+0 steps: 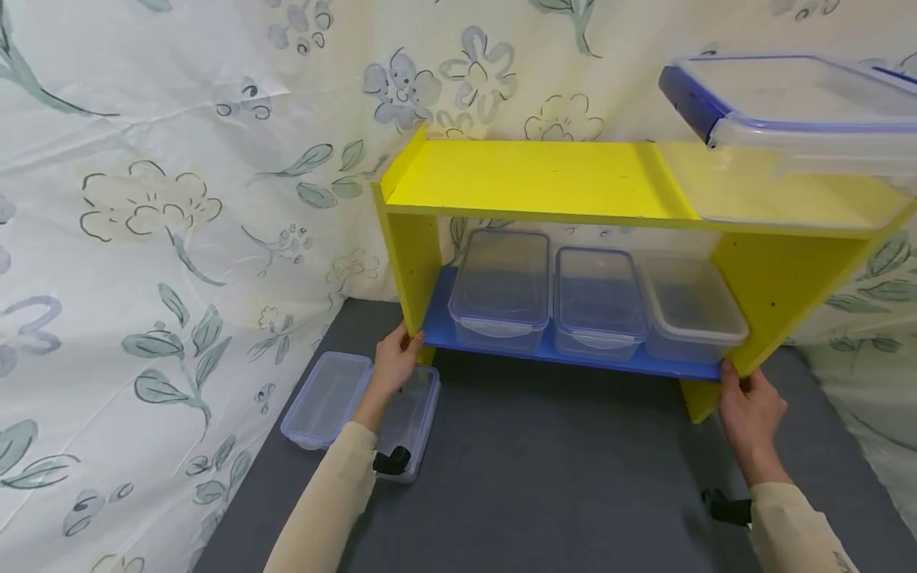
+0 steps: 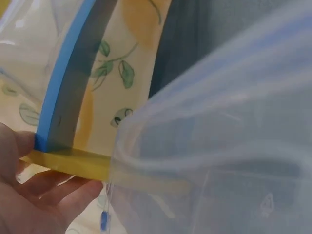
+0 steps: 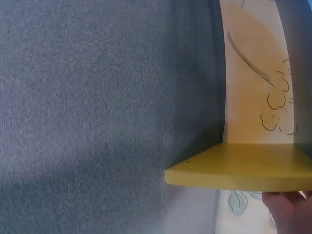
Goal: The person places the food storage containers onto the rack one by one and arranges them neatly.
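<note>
A yellow shelf unit (image 1: 530,171) with a blue lower board (image 1: 438,306) stands against the back of the table. At its left side panel my left hand (image 1: 394,362) grips the edge, thumb by the blue board. My right hand (image 1: 752,406) holds the right panel's front edge at the same height; in the right wrist view only some fingers (image 3: 280,207) show under the yellow panel (image 3: 234,168). On the blue board sit three clear lidded containers: a large one (image 1: 501,278), a narrower one (image 1: 600,286) and a white-rimmed one (image 1: 693,298).
A big clear container with blue clips (image 1: 817,99) is at the upper right, over the shelf's top. Two more clear containers lie on the dark table (image 1: 544,477) at left: one (image 1: 325,398) beyond my forearm, another (image 1: 423,414) partly under it. Floral fabric (image 1: 179,263) hangs behind.
</note>
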`<state>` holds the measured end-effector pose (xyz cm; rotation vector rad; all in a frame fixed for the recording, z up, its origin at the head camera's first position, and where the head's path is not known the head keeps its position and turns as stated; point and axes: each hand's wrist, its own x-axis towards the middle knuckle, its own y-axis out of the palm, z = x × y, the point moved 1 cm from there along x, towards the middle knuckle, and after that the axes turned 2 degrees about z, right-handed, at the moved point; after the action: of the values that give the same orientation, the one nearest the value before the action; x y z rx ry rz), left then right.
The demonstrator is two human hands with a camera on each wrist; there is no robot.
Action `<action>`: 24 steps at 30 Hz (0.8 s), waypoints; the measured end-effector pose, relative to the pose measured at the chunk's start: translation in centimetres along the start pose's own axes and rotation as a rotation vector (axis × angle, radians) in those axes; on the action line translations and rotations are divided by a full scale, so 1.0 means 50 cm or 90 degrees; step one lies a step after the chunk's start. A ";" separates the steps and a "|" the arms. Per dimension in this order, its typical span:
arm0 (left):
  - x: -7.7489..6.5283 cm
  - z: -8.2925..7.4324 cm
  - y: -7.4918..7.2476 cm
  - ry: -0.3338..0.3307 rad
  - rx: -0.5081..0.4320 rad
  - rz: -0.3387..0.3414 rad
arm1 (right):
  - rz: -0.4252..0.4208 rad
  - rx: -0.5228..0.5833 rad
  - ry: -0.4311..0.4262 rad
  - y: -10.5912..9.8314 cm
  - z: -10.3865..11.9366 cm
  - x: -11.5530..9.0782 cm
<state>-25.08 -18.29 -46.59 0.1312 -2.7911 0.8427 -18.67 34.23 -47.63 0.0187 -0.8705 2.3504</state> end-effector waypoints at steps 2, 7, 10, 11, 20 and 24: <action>-0.007 -0.001 -0.006 -0.003 -0.015 0.014 | 0.009 0.004 0.013 -0.002 -0.003 -0.002; -0.047 -0.009 -0.027 -0.007 -0.094 0.049 | 0.020 0.000 0.039 -0.006 -0.004 -0.007; -0.084 -0.048 -0.056 -0.017 -0.099 0.059 | 0.023 -0.002 0.043 -0.006 -0.005 -0.009; -0.094 -0.053 -0.064 -0.020 -0.091 0.057 | 0.023 0.000 0.041 -0.006 -0.004 -0.010; -0.161 -0.007 -0.111 0.014 0.046 -0.113 | 0.013 0.005 0.052 -0.005 -0.007 -0.015; -0.183 0.025 -0.136 -0.001 0.081 -0.165 | 0.017 0.005 0.050 -0.003 -0.005 -0.014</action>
<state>-15.40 -24.47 -46.14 0.5025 -2.6432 0.9511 -17.96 34.07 -47.91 -0.0822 -0.8274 2.3636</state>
